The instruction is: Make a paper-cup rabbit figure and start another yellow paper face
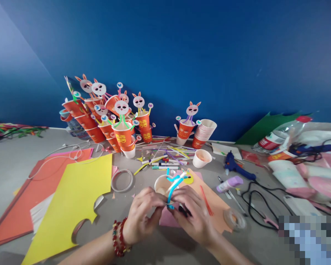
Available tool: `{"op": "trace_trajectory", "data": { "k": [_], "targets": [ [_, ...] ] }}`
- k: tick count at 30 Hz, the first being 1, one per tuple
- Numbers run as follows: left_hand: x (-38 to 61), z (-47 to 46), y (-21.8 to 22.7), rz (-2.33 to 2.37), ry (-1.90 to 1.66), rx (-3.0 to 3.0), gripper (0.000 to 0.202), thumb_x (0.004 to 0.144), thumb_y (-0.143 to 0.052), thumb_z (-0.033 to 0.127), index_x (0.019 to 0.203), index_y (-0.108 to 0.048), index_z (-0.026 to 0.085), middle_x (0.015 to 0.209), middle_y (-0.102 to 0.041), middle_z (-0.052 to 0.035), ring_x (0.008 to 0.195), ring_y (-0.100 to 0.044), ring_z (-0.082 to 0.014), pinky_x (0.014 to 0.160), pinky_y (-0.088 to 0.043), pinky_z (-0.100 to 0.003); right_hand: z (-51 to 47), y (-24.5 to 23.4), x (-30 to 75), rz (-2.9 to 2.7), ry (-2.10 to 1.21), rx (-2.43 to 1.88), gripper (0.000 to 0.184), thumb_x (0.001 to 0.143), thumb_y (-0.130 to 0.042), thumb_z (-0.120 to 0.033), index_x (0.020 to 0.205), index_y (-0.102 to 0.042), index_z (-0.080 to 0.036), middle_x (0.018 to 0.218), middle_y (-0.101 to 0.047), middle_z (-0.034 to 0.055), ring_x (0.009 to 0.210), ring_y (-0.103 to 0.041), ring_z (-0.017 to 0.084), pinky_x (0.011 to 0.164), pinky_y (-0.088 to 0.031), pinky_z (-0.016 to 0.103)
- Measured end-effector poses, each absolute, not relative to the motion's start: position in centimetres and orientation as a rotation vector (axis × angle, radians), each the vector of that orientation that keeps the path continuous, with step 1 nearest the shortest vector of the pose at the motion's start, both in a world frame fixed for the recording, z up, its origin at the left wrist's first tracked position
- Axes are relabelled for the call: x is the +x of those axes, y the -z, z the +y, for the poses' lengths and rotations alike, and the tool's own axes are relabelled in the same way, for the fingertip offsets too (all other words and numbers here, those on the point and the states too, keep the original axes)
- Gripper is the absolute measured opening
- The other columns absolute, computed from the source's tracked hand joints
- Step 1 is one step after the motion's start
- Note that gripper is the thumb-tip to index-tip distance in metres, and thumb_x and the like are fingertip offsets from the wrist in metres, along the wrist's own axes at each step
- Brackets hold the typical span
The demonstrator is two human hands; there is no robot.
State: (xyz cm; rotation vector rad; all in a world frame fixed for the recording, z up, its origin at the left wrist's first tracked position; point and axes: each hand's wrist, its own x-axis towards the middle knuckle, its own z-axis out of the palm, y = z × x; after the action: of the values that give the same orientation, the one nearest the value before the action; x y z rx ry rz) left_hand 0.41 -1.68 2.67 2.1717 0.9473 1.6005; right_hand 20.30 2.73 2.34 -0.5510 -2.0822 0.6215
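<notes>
A white-lined paper cup [161, 182] is held low in the middle, its mouth tilted toward me. Bent light-blue pipe cleaners [171, 193] run over its near rim and stick up past it. My left hand [145, 211] pinches the rim on the left side, thumb and fingers closed. My right hand [194, 213] is closed at the lower end of a blue pipe cleaner, by the same rim. The fingers hide much of the cup. Just behind lies a small yellow rabbit-face cutout [188, 177] on an orange paper sheet [209, 198].
Finished rabbit cups [123, 129] crowd the back left, with a cup stack [205, 130] farther right. A blue glue gun [237, 165], its black cable [249, 206], a glue stick [230, 183] and clear tape [234, 219] lie right. Yellow paper [71, 198] and a tape roll [121, 190] lie left.
</notes>
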Motion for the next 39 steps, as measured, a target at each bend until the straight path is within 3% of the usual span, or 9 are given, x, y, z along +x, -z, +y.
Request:
{"op": "trace_trajectory", "data": {
  "k": [4, 19, 39],
  "targets": [
    [0.44, -1.73, -2.84, 0.913, -1.57, 2.177, 0.036, 0.082, -0.062, -0.003, 0.112, -0.059, 0.016, 0.097, -0.074, -0.0096, 0.086, -0.066, -0.019, 0.078, -0.051, -0.034, 2.86, -2.32, 20.16, -2.037, -0.667, -0.571, 0.017, 0.09, -0.064, -0.011, 0.101, -0.06, -0.023, 0.097, -0.071, 0.0066, 0.092, -0.065, 0.022, 0.08, -0.052, 0.037],
    [0.34, -1.77, -2.18, 0.964, -1.53, 2.257, 0.031, 0.087, -0.06, 0.0, 0.112, -0.059, 0.018, 0.095, -0.074, -0.0076, 0.084, -0.067, -0.0187, 0.078, -0.05, -0.034, 2.72, -2.26, 19.85, -1.94, -0.765, -0.567, 0.011, 0.092, -0.065, -0.014, 0.092, -0.06, -0.024, 0.089, -0.071, 0.0032, 0.085, -0.066, 0.02, 0.077, -0.052, 0.034],
    [0.83, -2.32, -2.04, 0.976, -1.582, 2.174, 0.035, 0.086, -0.059, -0.003, 0.113, -0.058, 0.018, 0.095, -0.073, -0.0073, 0.084, -0.064, -0.018, 0.077, -0.05, -0.033, 1.98, -2.11, 19.39, -1.967, -0.619, -0.568, 0.014, 0.093, -0.058, -0.011, 0.099, -0.059, -0.023, 0.092, -0.071, 0.0059, 0.086, -0.065, 0.022, 0.078, -0.055, 0.037]
  ]
}}
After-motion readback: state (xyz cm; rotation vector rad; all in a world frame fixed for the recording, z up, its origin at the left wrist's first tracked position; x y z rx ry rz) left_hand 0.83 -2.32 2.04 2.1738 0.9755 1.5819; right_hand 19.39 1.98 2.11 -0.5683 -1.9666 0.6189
